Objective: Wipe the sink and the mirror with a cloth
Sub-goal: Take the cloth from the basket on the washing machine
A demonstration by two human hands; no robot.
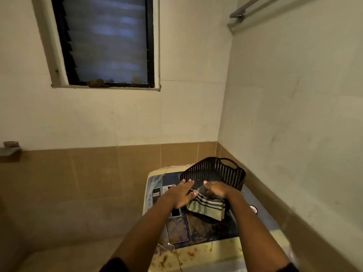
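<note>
A green cloth with dark stripes (206, 207) lies folded at the near edge of a black perforated basket (216, 173), which rests on top of a washing machine (261, 214). My left hand (181, 195) lies flat on the cloth's left end, thumb and fingers touching the fabric. The fingers of my right hand (216, 190) curl over the cloth's upper edge, just inside the basket. No sink or mirror is in view.
The washing machine stands in the corner between two tiled walls; its front rim (196, 256) is stained brown. A louvred window (106, 40) is high on the far wall. A metal towel rail (241, 12) hangs at the top right. A small fixture (10, 149) sticks out at the left edge.
</note>
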